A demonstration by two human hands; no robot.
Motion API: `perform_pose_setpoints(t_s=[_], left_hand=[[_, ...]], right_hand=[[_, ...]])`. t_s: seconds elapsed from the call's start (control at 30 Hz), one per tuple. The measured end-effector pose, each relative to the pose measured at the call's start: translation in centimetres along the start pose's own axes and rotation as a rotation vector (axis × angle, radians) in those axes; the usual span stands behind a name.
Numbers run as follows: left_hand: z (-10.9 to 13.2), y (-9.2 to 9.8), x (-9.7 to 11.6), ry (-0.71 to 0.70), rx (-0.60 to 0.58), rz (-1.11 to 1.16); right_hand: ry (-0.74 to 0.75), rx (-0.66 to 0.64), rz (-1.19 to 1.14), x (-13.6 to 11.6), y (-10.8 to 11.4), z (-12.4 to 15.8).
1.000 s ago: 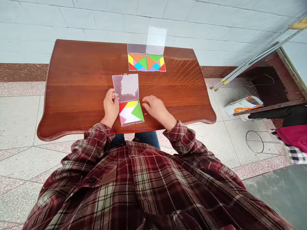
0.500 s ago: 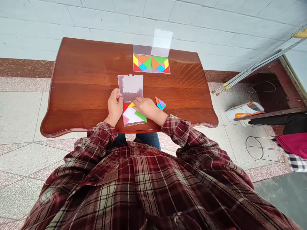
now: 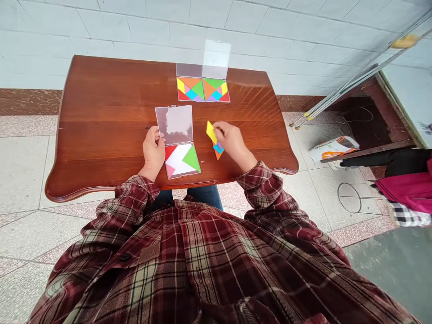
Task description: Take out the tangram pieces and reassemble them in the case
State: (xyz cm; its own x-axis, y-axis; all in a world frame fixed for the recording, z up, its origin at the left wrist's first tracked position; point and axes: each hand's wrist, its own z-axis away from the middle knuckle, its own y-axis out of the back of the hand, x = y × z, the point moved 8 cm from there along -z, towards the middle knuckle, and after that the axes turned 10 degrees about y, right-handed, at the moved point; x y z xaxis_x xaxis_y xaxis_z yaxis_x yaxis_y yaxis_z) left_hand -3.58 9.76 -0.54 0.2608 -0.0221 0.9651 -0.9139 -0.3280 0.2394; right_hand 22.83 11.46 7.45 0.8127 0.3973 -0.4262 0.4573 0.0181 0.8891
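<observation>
An open tangram case (image 3: 179,158) lies near the front of the table, its clear lid (image 3: 174,123) tipped back. In its white tray sit a red piece (image 3: 169,151), a pink triangle (image 3: 170,170) and a green triangle (image 3: 193,157). My left hand (image 3: 154,152) grips the case's left side near the hinge, thumb and fingers closed on it. To the right of the case, my right hand (image 3: 232,140) pinches a yellow parallelogram (image 3: 211,131) above the table. Beneath that hand lie loose blue (image 3: 216,149), purple and orange (image 3: 219,155) pieces, partly overlapping.
Two filled tangram cases (image 3: 203,100) stand open side by side at the back of the wooden table (image 3: 111,108). A tiled wall rises behind it. On the right are crutches (image 3: 324,101), a white bag (image 3: 334,148) and a person's magenta garment (image 3: 405,184).
My right hand has lifted the yellow parallelogram out of the case and carried it right, over the loose pieces. My left hand stays at the case. The view has shifted slightly.
</observation>
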Motion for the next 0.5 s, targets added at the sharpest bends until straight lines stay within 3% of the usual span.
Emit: perform_pose_setpoints(t_s=[0.1, 0.2, 0.37, 0.5], left_hand=[[-0.1, 0.0, -0.1, -0.008, 0.003, -0.009], [-0.2, 0.0, -0.3, -0.023, 0.006, -0.015], [-0.3, 0.1, -0.3, -0.04, 0.017, -0.017], [-0.3, 0.0, -0.4, -0.033, 0.011, -0.023]], right_hand=[[-0.152, 0.019, -0.06, 4.4, 0.7, 1.2], [-0.202, -0.009, -0.136, 6.2, -0.1, 2.1], [-0.205, -0.035, -0.201, 6.8, -1.8, 2.7], [-0.158, 0.046, -0.042, 5.2, -0.8, 3.0]])
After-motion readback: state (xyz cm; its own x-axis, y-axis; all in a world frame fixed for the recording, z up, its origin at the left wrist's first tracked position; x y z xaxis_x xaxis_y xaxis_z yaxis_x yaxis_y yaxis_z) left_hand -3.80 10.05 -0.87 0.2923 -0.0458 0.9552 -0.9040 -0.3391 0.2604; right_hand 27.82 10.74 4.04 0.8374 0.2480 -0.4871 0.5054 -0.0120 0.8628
